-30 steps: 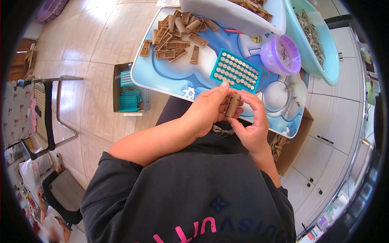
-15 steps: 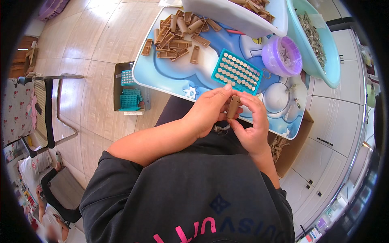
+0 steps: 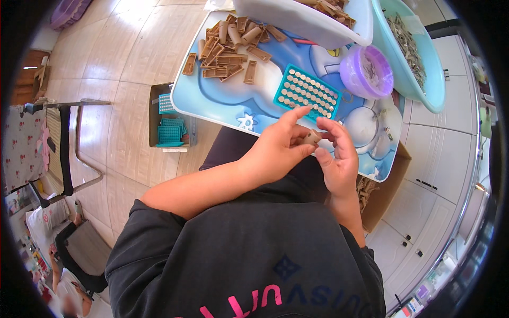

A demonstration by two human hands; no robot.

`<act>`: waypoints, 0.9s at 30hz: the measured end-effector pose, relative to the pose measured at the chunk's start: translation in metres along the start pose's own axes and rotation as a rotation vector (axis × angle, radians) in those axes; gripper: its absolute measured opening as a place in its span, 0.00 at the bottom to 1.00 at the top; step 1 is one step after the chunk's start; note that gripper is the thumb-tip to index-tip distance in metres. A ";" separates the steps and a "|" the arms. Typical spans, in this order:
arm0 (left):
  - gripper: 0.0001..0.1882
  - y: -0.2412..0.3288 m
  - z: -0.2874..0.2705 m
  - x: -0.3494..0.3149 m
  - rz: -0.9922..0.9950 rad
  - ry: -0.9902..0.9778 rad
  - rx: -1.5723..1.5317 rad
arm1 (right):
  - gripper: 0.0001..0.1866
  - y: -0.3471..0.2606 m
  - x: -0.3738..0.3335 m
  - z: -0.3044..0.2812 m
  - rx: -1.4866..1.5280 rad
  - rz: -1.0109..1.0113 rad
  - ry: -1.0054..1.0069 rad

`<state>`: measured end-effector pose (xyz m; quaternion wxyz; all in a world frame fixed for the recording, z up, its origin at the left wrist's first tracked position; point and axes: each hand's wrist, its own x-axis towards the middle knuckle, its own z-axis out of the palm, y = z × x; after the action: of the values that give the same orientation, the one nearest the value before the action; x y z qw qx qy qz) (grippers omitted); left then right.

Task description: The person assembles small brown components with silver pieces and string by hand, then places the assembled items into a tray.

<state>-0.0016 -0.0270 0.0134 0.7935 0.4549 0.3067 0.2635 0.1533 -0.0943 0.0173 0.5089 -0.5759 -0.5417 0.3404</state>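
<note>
A small brown plastic casing (image 3: pixel 312 138) with slots in its end lies tilted in my left hand (image 3: pixel 283 144), whose thumb and fingers close around it. My right hand (image 3: pixel 340 159) is right beside the casing, its index finger and thumb spread apart with nothing seen between them. Just beyond the hands, a teal tray (image 3: pixel 291 70) carries rows of small round silvery pieces. A heap of similar brown casings (image 3: pixel 216 54), many showing hollow insides, covers the far left of the blue patterned table (image 3: pixel 185 100).
At the far edge stands a white tub (image 3: pixel 318 24) of brown parts, beside a purple bowl (image 3: pixel 345 71) and a light-green basin (image 3: pixel 430 98) of metal parts. Low on the left, a box (image 3: pixel 154 119) holds teal trays. A cardboard box (image 3: pixel 389 183) of parts sits under the table's right side.
The brown casing has gone from upright between both hands to tilted in my left hand. My right fingers have come off it and spread.
</note>
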 end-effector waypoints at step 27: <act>0.12 -0.002 -0.006 0.014 -0.118 -0.077 0.018 | 0.12 0.004 0.006 0.004 0.309 0.292 0.011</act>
<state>0.0038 -0.0153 0.0055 0.8149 0.4527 0.3044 0.1957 0.1514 -0.0867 0.0136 0.5395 -0.5651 -0.3912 0.4864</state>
